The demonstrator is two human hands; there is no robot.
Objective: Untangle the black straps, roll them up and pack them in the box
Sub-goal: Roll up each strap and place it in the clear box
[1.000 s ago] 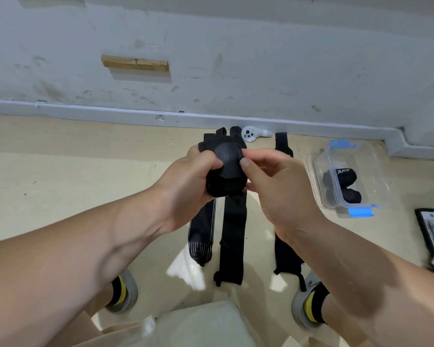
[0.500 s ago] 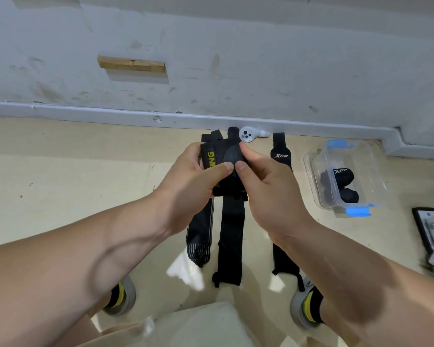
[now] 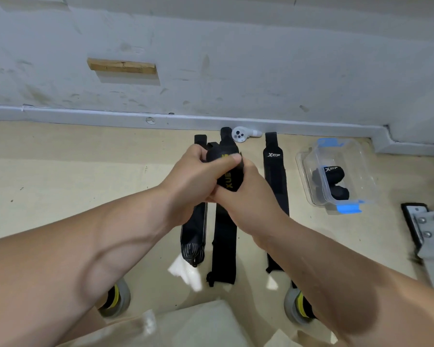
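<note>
One strap roll [image 3: 229, 179], gripped by left hand [image 3: 188, 181] and right hand [image 3: 253, 199] together. Turned since a second ago, yellow lettering now outward; seemingly ready for the box [image 3: 356, 156].

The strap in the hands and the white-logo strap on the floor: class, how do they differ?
The held strap is rolled into a bundle; the floor strap lies flat, stretched out. The held strap shows yellow lettering; the floor strap a white logo. Both are black.
</note>
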